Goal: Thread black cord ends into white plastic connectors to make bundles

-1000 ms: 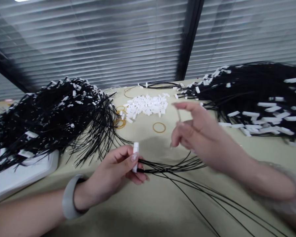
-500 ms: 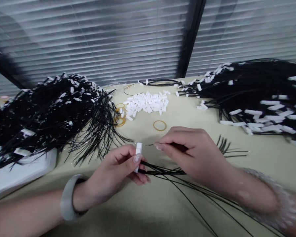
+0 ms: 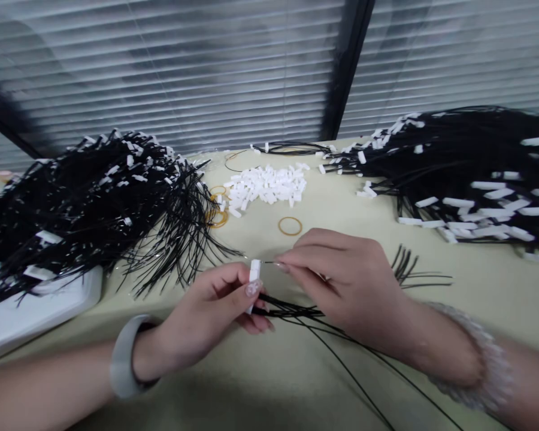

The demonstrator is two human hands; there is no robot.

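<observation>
Head view. Your left hand [image 3: 202, 320]: thumb and fingers pinching one small white rectangular plastic connector block [image 3: 255, 272], upright, slightly tilted, above the pale green-beige table [image 3: 260, 389]; its lower part is partly covered by your thumb. Your right hand [image 3: 348, 278]: thumb and forefinger pressed together on one thin black wire [image 3: 269, 262], its bare-looking tip at the block's upper right edge; whether it has entered cannot be told. The other right fingers are curled out of sight. One bundle of slim black wires [image 3: 291, 308], running from the block, passing behind your right hand; lower lengths cut off by the frame. One heap of black wires with white ends [image 3: 85, 203], left, cut off by the frame; one white plastic tray [image 3: 49, 314] partly beneath it, likewise cut off.

Against half a second ago: the clear gap between wire tip and block has closed; your right hand sits slightly further left. Your left hand's pinch is unchanged.
</observation>
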